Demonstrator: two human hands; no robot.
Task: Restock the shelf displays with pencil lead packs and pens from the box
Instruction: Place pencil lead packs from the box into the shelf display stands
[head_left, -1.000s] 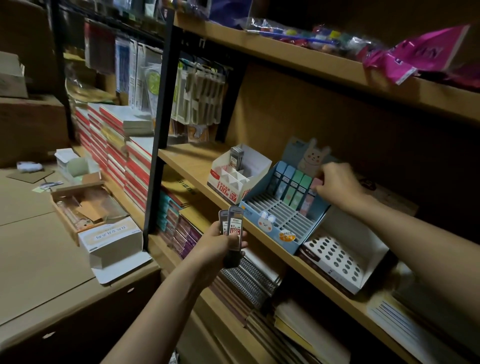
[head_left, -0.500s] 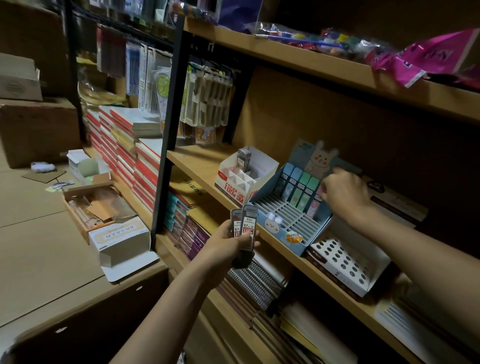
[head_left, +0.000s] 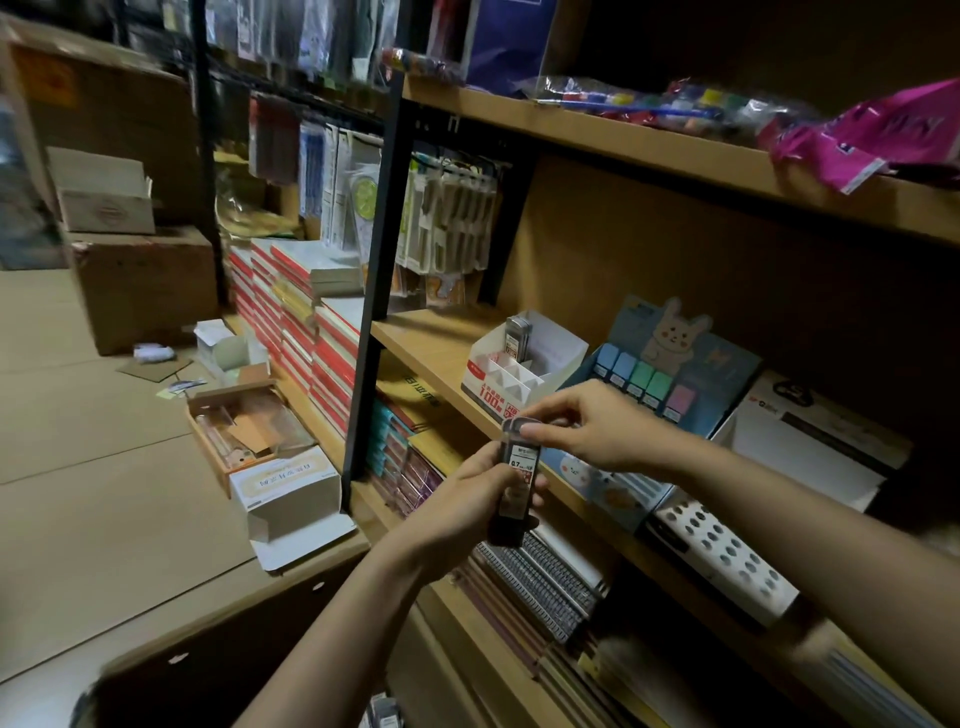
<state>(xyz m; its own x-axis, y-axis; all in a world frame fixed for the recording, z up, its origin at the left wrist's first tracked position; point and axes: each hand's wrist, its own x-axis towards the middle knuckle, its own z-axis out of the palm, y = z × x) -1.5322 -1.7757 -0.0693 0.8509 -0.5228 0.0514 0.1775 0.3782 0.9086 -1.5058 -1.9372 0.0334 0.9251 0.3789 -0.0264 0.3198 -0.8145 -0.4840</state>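
My left hand (head_left: 470, 501) grips a small stack of dark pencil lead packs (head_left: 519, 475) in front of the middle shelf's edge. My right hand (head_left: 592, 426) pinches the top of one of those packs with thumb and forefinger. Behind the hands, a white display box with dividers (head_left: 522, 366) holds one upright lead pack (head_left: 517, 338) at its back. To its right stands a blue rabbit display (head_left: 675, 374) with several pastel packs in a row. An open cardboard box (head_left: 244, 423) sits on the counter at the left.
A white tray with round holes (head_left: 727, 556) lies on the shelf at the right. Stacked notebooks (head_left: 306, 322) fill the left shelves, and spiral pads (head_left: 540, 577) lie below. A white carton (head_left: 288, 493) rests on the brown counter (head_left: 104, 519). Pink bags (head_left: 878, 135) overhang the top shelf.
My right hand has left the blue rabbit display and come down to the packs in my left hand, pinching the top one. The view has shifted slightly left.
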